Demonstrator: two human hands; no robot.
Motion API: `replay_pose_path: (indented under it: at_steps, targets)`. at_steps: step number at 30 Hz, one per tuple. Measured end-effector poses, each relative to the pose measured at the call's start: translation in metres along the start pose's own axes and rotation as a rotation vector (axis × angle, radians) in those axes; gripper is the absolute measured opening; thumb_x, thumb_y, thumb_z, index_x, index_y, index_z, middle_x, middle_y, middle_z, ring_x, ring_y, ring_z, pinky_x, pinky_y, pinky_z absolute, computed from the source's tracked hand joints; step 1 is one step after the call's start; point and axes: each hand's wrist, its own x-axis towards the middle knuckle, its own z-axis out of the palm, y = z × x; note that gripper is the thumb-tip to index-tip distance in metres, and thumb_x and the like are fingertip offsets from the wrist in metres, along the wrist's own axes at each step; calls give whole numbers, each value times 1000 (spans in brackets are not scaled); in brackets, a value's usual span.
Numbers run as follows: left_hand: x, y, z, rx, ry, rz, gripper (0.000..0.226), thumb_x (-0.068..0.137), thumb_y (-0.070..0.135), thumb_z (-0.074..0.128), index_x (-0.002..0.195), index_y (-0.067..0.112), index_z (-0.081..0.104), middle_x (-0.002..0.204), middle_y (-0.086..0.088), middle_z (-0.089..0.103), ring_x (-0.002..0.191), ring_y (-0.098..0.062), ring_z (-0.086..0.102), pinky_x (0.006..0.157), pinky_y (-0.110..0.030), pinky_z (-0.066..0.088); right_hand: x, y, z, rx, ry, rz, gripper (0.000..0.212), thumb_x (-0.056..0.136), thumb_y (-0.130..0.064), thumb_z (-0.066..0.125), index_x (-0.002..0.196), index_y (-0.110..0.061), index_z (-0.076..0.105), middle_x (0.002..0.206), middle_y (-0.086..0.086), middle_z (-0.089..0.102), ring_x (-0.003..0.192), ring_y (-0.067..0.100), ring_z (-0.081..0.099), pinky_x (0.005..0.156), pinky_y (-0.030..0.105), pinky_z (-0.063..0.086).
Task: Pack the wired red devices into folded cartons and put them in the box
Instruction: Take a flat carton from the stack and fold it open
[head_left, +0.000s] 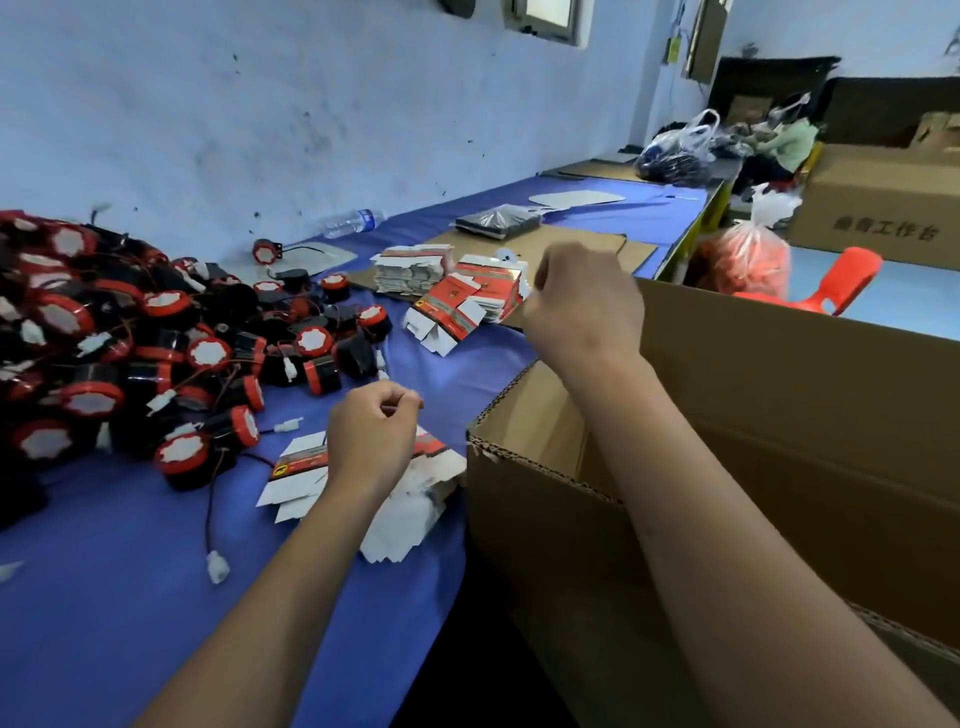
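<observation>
From the head camera, a long counter (130, 597) covered in blue cloth runs along a pale wall. On its left side lies a big heap of round red-and-black wired devices (104, 338) with white paper faces, red leads and white plug ends trailing out of it. One loose white plug (217, 566) lies on the cloth near the front.

The left hand (371, 441) hovers over a small pile of flat red-and-white printed cartons (363, 483) near the counter's edge. Its fingers (400, 402) are curled in narrow, thumb against forefinger; whether they pinch anything is too small to tell.

The right hand (582, 301) is raised above the far rim of a large open brown corrugated cardboard box (727, 467) that stands just beside the counter on the right. It is a loose fist with fingers drawn in, and I cannot tell if it holds anything.

Behind the right hand, more flat printed cartons sit in two stacks (452, 286) on the cloth. Further back lie a clear plastic water bottle (356, 222) on its side and a dark wrapped bundle (498, 221).
</observation>
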Motion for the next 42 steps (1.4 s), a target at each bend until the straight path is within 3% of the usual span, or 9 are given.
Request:
replay_pose_path:
  at_steps: [3,6,11,19,23,26,32,36,42]
  targets:
    - [4,-27,-26,317,200,-19,12,91,16,61,87,21,71,97,-3,68,98,-29,60,71,-35,42,-19,-58,13,248,131,-303,5,90,-22,60,91,-18,63,81,1,65,72,26,57,59,34,45]
    - [11,-57,-55,434,205,-218,21,87,14,60,107,18,67,112,-11,61,112,-37,51,79,-37,37,-42,-110,63,154,-355,-435,14,92,-22,62,83,-13,56,84,6,62,78,30,57,57,31,38]
    - [20,-77,-85,228,174,-464,20,85,6,51,70,16,44,66,-3,44,62,-26,37,56,-35,23,-76,-124,146,-141,-824,-515,51,93,-61,61,119,-17,60,122,8,61,115,31,59,96,45,49]
    - [30,-82,-99,-273,323,-601,6,85,10,65,81,7,61,78,-13,58,72,-26,47,65,-36,37,-72,-134,164,-158,-720,-819,38,104,-42,53,120,-9,64,113,15,67,100,32,64,69,34,36]
    - [29,-74,-93,-479,238,-671,9,87,-2,64,84,6,67,79,-12,68,68,-27,61,57,-28,54,-74,-124,167,169,-765,-716,39,104,-45,48,126,-14,55,117,14,63,108,34,58,82,44,46]
    - [22,-62,-96,-437,199,-532,20,90,-6,59,84,10,70,87,-12,72,80,-30,67,70,-41,57,-76,-117,170,262,-714,-649,61,90,-54,68,137,-21,49,128,7,52,119,31,47,98,46,46]
    - [-9,-63,-161,-529,142,-204,22,93,1,62,94,15,79,91,-14,77,80,-25,75,61,-35,60,-78,-149,143,435,-681,-635,116,59,-66,88,155,-29,33,118,-6,32,118,21,29,105,46,37]
    - [-42,-107,-224,-878,371,-296,33,102,19,54,127,4,68,124,-21,71,111,-36,71,93,-49,58,-112,-215,135,626,-727,-794,102,61,-80,76,145,-33,45,111,-10,45,110,17,34,92,39,33]
    - [-103,-160,-304,-853,482,-286,40,94,32,63,129,12,70,125,-18,72,112,-34,72,84,-44,62,-198,-317,177,600,-665,-707,65,73,-76,73,109,-25,54,110,-5,52,109,22,40,93,44,41]
